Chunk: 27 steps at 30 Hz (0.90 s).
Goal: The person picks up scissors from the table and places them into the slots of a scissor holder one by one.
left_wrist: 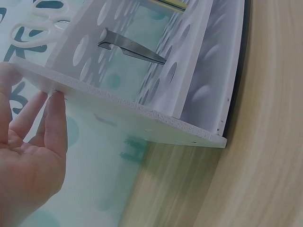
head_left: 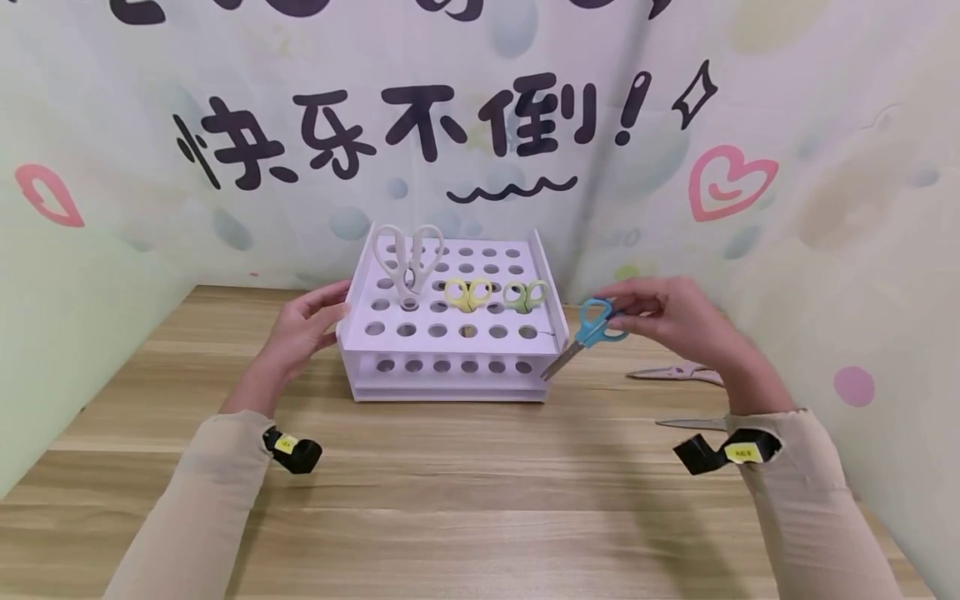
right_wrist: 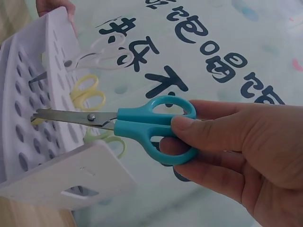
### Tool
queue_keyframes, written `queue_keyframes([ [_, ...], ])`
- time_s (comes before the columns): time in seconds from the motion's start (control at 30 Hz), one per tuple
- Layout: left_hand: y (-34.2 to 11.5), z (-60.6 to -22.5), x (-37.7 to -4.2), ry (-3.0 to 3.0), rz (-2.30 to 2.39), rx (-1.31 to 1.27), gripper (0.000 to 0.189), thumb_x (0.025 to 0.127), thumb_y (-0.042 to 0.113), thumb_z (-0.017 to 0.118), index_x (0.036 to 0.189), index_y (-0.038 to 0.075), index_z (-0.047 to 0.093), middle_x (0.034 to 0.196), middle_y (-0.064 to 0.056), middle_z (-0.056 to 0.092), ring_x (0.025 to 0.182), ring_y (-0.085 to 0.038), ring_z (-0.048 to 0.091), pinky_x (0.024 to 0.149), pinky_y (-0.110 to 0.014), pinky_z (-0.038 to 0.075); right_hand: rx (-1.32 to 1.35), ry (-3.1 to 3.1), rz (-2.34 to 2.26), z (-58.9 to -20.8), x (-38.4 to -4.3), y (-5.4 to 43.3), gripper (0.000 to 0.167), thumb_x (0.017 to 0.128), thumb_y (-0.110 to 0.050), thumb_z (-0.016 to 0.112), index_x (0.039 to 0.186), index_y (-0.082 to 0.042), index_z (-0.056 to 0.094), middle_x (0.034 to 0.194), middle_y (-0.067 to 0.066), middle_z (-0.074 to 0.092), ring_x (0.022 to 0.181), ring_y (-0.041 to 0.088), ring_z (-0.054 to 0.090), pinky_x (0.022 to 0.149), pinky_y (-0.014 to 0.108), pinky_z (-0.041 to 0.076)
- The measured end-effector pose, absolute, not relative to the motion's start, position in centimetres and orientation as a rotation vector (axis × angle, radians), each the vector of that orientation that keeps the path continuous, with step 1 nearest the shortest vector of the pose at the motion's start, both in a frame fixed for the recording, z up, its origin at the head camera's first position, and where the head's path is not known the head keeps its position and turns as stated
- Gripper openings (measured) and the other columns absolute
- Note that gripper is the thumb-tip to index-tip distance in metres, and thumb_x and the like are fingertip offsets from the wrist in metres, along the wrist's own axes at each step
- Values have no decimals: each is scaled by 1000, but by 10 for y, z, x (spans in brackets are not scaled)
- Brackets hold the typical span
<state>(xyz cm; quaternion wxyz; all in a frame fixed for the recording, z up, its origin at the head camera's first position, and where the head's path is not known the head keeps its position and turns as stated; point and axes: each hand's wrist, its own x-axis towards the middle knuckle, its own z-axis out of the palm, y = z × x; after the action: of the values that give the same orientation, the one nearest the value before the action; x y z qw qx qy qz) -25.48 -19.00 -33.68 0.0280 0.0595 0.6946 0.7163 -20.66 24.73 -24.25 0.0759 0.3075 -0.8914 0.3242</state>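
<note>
Tabletop (head_left: 450,483): wood-grained, against a lettered backdrop (head_left: 300,208).
White rack (head_left: 450,345): holds white scissors (head_left: 410,292), yellow scissors (head_left: 468,306) and green scissors (head_left: 522,307), handles up.
Left hand (head_left: 300,325): fingers nearly straight, touching the rack's left side.
Right hand (head_left: 678,321): fingers pinching blue scissors (head_left: 591,332) by the handles, blades slanting down near the rack's right side.
Farther right: pinkish scissors (head_left: 675,373) lying flat.

Blue scissors (right_wrist: 131,126): smooth plastic handles (right_wrist: 142,127), metal blades (right_wrist: 71,116). Rack (head_left: 450,343): matt plastic, rough edge (left_wrist: 118,100). Table (head_left: 450,483): wood-grained. Sleeves (head_left: 195,500): cloth.
</note>
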Motion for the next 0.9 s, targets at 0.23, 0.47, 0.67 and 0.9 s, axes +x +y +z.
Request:
queue_keyframes([
  [0.23,-188,-337,-256,2150,2206,186,57,90,20,60,140,5,37,117,-1,46,97,-10,51,75,-19,50,921,-2584,968,-231,-220,240,36,75,3,71,111,0,65,88,11,67,74,8,63,66,15,51],
  [0.47,-188,-337,-257,2147,2212,188,56,90,20,59,140,6,37,117,-1,47,97,-10,51,75,-19,50,839,-2585,954,-230,-233,238,35,77,3,70,111,-1,65,91,11,67,76,8,63,67,15,50],
  [0.67,-188,-338,-257,2171,2198,182,56,90,21,60,139,6,38,117,-1,46,97,-10,51,75,-19,50,783,-2607,933,-233,-242,233,34,78,2,70,111,-2,66,92,12,67,77,13,64,68,14,50],
  [0.9,-189,-338,-256,2192,2186,181,55,91,22,59,139,6,38,117,-2,46,97,-11,50,75,-19,50,813,-2648,850,-236,-251,226,33,77,3,70,110,-4,67,91,8,67,78,17,63,70,15,50],
])
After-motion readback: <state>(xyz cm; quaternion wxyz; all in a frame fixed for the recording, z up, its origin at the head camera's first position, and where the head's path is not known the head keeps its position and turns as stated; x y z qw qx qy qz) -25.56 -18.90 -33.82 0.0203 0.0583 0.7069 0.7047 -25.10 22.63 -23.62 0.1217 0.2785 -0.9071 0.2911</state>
